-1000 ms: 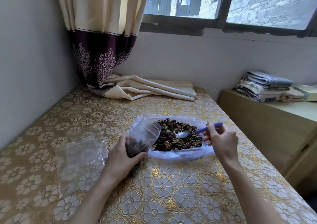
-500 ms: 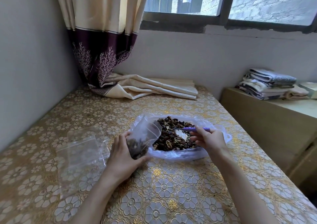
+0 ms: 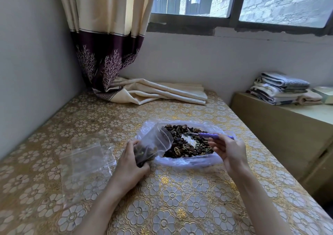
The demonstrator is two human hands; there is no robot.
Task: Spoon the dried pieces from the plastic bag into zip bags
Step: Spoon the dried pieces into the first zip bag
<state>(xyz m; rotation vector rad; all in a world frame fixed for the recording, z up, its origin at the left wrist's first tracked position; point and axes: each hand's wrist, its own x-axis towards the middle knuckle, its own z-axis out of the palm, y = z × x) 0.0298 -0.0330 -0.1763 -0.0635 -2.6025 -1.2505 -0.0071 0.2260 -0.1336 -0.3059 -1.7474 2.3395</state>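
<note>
Early going, I judge: the left hand (image 3: 128, 164) grips a barely filled zip bag (image 3: 153, 144), right-hand fingers (image 3: 215, 144) pinch the spoon (image 3: 207, 135) over the heaped plastic bag (image 3: 182, 141); empty zip bags (image 3: 84, 161) wait leftward.

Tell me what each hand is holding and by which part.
The left hand grips the zip bag round its filled bottom end. The right hand pinches the spoon by its purple handle.
</note>
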